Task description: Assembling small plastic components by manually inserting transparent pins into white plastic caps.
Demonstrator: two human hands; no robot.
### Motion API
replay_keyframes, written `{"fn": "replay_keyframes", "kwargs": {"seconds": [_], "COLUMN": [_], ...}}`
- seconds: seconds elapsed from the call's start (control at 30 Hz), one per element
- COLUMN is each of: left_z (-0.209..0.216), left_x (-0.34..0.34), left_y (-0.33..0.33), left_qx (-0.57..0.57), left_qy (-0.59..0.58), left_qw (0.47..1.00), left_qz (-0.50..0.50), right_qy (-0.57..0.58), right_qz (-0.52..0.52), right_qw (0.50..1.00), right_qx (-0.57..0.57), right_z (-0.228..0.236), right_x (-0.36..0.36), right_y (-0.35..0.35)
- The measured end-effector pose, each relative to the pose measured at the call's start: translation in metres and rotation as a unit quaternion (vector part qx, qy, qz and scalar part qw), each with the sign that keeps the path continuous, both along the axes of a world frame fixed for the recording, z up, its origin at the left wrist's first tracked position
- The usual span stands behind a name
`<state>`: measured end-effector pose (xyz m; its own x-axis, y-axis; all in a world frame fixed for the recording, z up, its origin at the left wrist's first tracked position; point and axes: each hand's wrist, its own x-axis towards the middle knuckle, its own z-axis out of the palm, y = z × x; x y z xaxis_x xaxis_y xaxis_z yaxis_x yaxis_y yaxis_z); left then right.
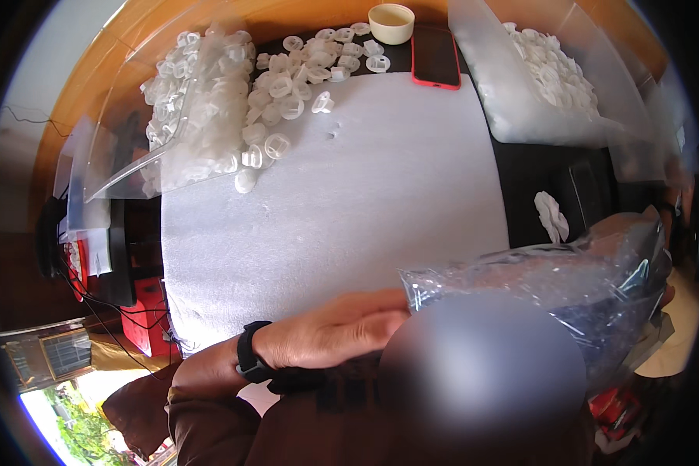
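A large clear plastic bag (536, 279) is held up in front of me at the right, its contents hard to make out through the shiny film. My left hand (338, 332), with a black watch on the wrist, is closed at the bag's left end; its fingertips are hidden by a round blurred patch. Only a sliver of my right hand (669, 296) shows, at the bag's right edge, where it grips the film. Translucent white plastic caps (287, 85) lie loose at the far left of a white foam sheet (349, 202).
Many more caps fill a clear bin (132, 167) at the left. Another clear bin (512, 116), far right, holds white pieces. A cream cup (391, 25) and a red-cased phone (436, 58) stand at the back. A crumpled white tissue (551, 217) lies near the bag.
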<state>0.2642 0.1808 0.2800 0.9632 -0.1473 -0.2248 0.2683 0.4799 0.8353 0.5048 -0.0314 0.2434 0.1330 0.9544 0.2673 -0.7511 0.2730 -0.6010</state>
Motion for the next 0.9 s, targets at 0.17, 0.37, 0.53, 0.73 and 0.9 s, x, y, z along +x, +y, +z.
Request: {"fn": "replay_keyframes", "kwargs": {"seconds": [0.17,0.37,0.53,0.73,0.9], "left_z": [0.006,0.011,0.02,0.021,0.035], "left_x": [-0.01,-0.008,-0.007,-0.013,-0.01], "left_y": [-0.011,-0.007,-0.003,-0.002,0.001], "left_qx": [-0.065,0.139,0.085,0.013,0.05], "left_qy": [-0.02,-0.179,-0.135,-0.003,0.048], "left_qw": [0.994,0.962,0.976,0.981,0.971], "left_qz": [0.088,0.154,0.151,0.195,0.229], "right_qy": [-0.048,-0.101,-0.143,-0.183,-0.22], "right_qz": [-0.019,-0.058,-0.102,-0.146,-0.201], "right_qw": [0.998,0.989,0.973,0.95,0.92], "right_qx": [-0.039,-0.094,-0.149,-0.208,-0.256], "right_z": [-0.002,0.007,0.012,0.0,-0.001], "right_x": [0.001,-0.029,-0.034,-0.026,-0.03], "right_y": [0.018,0.08,0.11,0.109,0.082]}}
